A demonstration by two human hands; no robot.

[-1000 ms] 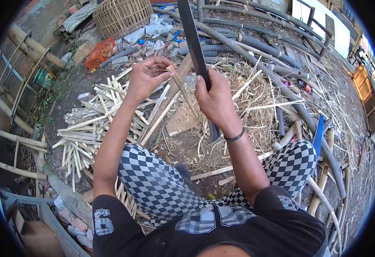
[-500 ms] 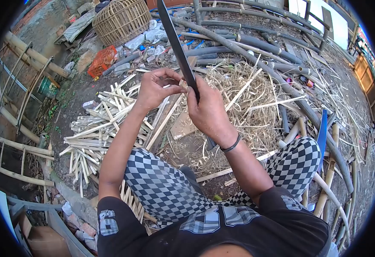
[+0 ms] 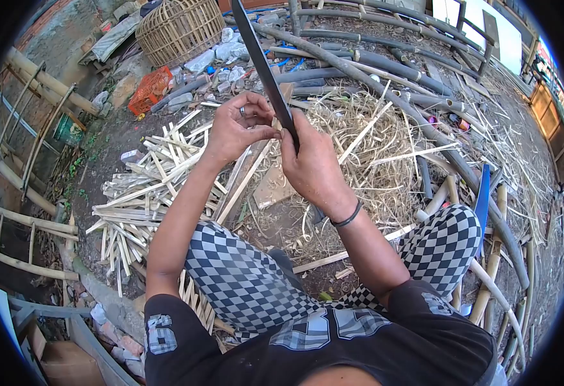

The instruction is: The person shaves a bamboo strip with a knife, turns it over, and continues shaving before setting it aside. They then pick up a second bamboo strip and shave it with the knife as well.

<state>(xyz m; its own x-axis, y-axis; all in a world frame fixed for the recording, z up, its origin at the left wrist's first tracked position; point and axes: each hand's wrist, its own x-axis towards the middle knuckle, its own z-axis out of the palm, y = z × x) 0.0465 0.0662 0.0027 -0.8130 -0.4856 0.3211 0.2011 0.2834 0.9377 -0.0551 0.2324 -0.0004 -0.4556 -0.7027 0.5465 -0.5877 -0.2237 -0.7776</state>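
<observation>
My right hand point(image 3: 314, 157) is closed around a long dark knife point(image 3: 264, 61), its blade slanting up and away to the left. Close against the blade, my left hand point(image 3: 234, 132), with a ring on one finger, pinches a short pale bamboo strip point(image 3: 275, 123) between thumb and fingertips. Most of that strip is hidden by the fingers and blade. Below the hands is a heap of curly bamboo shavings point(image 3: 375, 161). A pile of split bamboo strips point(image 3: 147, 199) lies to the left, near my left forearm.
A flat board piece point(image 3: 272, 188) lies on the ground between my checkered knees. Bamboo poles point(image 3: 417, 122) stretch across the right and back. Farther off are a woven bamboo cage point(image 3: 179, 32) and an orange crate point(image 3: 150, 89). A blue blade-like object point(image 3: 482, 202) stands by my right knee.
The view has shifted very slightly, so the surroundings sit a little further left. My left fingers have turned a little, showing the ring; both hands stay together at the blade.
</observation>
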